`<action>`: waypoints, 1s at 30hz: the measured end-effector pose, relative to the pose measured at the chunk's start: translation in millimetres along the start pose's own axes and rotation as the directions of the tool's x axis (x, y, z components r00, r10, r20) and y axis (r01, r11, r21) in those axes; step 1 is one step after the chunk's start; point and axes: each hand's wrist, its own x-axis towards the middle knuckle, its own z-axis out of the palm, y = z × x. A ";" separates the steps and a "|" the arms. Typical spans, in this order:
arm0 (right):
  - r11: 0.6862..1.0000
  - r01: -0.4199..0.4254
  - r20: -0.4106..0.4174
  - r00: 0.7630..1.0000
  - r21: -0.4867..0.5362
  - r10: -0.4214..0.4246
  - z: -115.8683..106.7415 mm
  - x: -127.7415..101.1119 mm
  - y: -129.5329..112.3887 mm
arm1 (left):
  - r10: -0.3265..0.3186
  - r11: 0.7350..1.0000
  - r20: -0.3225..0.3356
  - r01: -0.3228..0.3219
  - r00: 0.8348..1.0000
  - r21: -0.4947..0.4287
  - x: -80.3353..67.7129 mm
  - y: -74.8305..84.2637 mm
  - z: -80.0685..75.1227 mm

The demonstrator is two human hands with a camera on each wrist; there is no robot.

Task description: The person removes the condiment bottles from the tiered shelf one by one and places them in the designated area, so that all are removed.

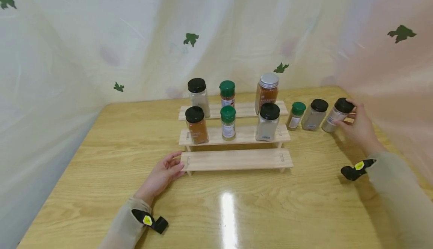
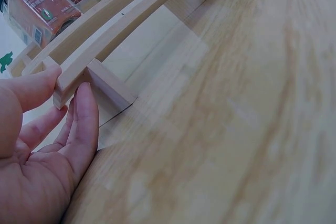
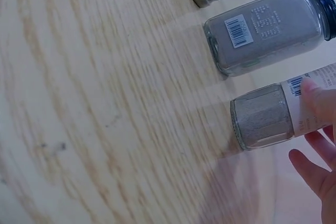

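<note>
At the right of the table my right hand (image 1: 360, 127) grips a spice jar (image 1: 335, 117) with a black lid, grey powder and a pale label. In the right wrist view the thumb lies on the label of this spice jar (image 3: 262, 119), whose glass base is near the tabletop. My left hand (image 1: 164, 175) pinches the left end of the lowest step of a three-step wooden spice rack (image 1: 236, 159). The left wrist view has the thumb (image 2: 37, 85) at the step's end and fingers (image 2: 84, 124) underneath, beside a leg of the rack.
A black-lidded jar (image 1: 314, 115) and a small green-lidded jar (image 1: 295, 116) stand left of the gripped one. The middle step bears an orange-powder jar (image 1: 197, 129), a green-lidded jar (image 1: 228, 123) and a pale-powder jar (image 1: 267, 125). Three more jars, one silver-lidded (image 1: 267, 93), occupy the back step.
</note>
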 end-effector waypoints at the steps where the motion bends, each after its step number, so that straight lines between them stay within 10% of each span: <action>1: 1.000 -0.002 0.006 1.000 0.003 0.002 -0.3 0.1 -0.2 | -0.003 1.000 -0.001 0.003 1.000 0.001 -0.4 -0.4 -0.1; 19: 0.998 -0.063 0.138 0.988 -0.001 0.062 -24.7 5.7 0.0 | -0.007 1.000 0.008 0.007 1.000 0.012 -1.2 2.1 -0.3; 30: 0.988 -0.136 0.056 0.990 0.078 0.132 -42.7 -8.3 -3.1 | -0.007 1.000 0.010 0.007 1.000 0.012 -1.0 1.4 -1.2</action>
